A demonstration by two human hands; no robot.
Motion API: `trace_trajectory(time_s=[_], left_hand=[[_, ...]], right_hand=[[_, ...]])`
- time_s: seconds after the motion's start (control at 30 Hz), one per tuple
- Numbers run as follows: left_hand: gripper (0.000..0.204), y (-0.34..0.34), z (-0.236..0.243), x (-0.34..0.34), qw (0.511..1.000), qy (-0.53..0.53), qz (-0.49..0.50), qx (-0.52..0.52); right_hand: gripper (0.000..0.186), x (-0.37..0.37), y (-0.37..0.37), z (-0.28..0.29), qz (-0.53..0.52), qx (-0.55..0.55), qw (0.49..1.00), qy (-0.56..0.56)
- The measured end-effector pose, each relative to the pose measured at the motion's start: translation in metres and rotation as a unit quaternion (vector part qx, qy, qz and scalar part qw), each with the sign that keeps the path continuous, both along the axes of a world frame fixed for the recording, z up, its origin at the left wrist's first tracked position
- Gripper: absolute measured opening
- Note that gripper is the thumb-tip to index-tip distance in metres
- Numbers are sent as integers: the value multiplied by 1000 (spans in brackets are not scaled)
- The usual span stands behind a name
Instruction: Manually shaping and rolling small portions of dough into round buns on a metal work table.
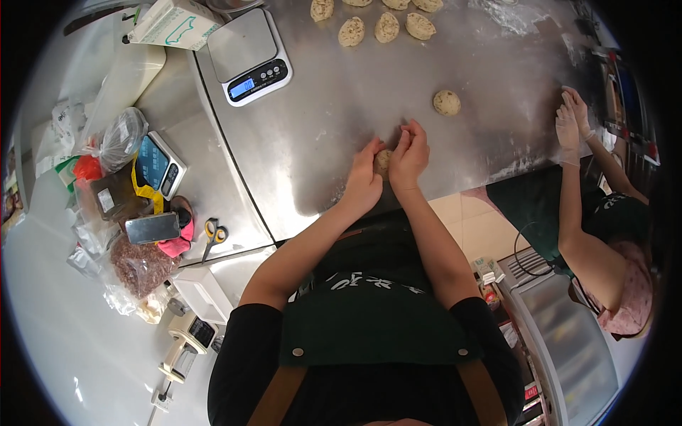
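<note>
Hands cupped around 1 dough piece (383, 160) at the steel tabletop's (320, 135) near edge, left hand (364, 177) and right hand (410, 156) touching it; 1 shaped ball (447, 103) lies right, several more (387, 27) far.

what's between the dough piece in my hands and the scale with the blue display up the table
Nothing: in the head view only bare, lightly floured steel table lies between the dough piece and the scale.

the dough ball (383, 160) is pale tan with dark specks, the table (334, 99) grey steel dusted white, the scissors (214, 233) yellow-handled, the apron (369, 323) dark green.
</note>
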State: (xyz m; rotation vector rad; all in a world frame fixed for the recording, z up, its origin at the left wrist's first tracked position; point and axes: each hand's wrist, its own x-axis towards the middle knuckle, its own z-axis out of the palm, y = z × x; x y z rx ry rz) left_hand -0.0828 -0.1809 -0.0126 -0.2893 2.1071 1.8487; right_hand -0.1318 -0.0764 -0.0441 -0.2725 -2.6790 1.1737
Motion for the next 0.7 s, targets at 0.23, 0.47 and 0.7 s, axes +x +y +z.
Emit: trace_trajectory(time_s=[0.23, 0.47, 0.7], left_hand=[[77, 16, 19, 39, 996, 83, 24, -12], [74, 9, 7, 20, 998, 8, -38, -47], [75, 8, 5, 4, 990, 129, 56, 13]], right_hand=[[24, 7, -6, 22, -12, 16, 1000, 3], [24, 22, 14, -7, -8, 32, 999, 32], [21, -26, 1, 20, 41, -30, 993, 110]])
